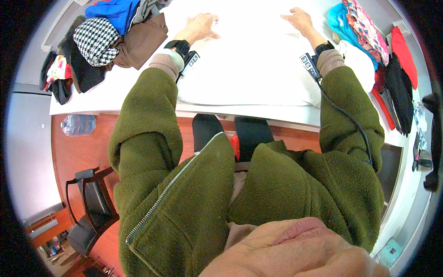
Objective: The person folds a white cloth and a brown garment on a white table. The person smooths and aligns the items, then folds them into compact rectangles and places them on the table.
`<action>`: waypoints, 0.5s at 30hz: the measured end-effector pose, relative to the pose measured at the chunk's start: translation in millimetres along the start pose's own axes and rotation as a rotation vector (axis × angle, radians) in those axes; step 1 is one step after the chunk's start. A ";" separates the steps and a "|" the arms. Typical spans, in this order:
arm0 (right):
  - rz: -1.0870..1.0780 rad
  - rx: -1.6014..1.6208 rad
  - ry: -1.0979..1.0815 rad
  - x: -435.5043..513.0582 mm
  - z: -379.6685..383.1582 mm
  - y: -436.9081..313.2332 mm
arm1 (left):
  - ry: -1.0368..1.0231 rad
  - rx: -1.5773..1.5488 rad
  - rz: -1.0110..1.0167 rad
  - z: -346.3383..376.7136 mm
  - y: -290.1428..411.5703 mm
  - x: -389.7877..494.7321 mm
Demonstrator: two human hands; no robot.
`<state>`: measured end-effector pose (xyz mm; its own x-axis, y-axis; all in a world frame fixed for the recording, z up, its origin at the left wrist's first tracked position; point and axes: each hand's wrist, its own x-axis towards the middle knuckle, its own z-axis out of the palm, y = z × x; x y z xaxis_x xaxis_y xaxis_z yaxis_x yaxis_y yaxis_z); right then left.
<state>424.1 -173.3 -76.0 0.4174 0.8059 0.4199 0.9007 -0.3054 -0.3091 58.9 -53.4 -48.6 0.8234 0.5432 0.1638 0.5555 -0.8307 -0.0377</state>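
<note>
A white cloth item (247, 79), probably a garment, lies spread before me on the white table (138, 90); glare hides most of its outline. My left hand (200, 27) is over its far left part, thumb held away from the bent fingers. Across from it, my right hand (299, 20) is at the far right part, with thumb and fingers apart. Nothing shows in either hand, though the bright white makes contact with the cloth hard to judge. Each wrist wears a black strap with a small device.
Clothes are piled at left, including a houndstooth piece (97, 41), a brown garment (143, 43) and a blue one (112, 14). At right lie a turquoise garment (339, 22), a patterned one (368, 29) and black clothes (398, 93). A plastic bottle (79, 124) and black chair (91, 211) are on the floor.
</note>
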 end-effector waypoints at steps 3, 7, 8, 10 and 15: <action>0.189 0.155 -0.255 9.5 5.1 -4.4 | -0.099 -0.067 0.002 1.5 -4.2 8.5; 0.268 0.377 -0.231 15.6 18.8 -9.4 | -0.095 -0.108 -0.002 10.8 -13.1 20.6; 0.305 0.401 -0.332 19.5 20.3 -7.9 | -0.121 -0.099 0.014 11.8 -15.6 24.8; 0.328 0.448 -0.470 24.7 25.6 -6.0 | -0.173 -0.085 0.038 13.8 -18.1 29.1; 0.210 0.495 -0.446 24.3 31.1 -13.6 | -0.149 -0.041 -0.012 9.6 -12.8 24.2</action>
<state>418.2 -133.8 -88.1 0.3919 0.9187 -0.0490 0.6012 -0.2960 -0.7422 72.8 -28.5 -53.6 0.8263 0.5630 0.0162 0.5630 -0.8264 0.0039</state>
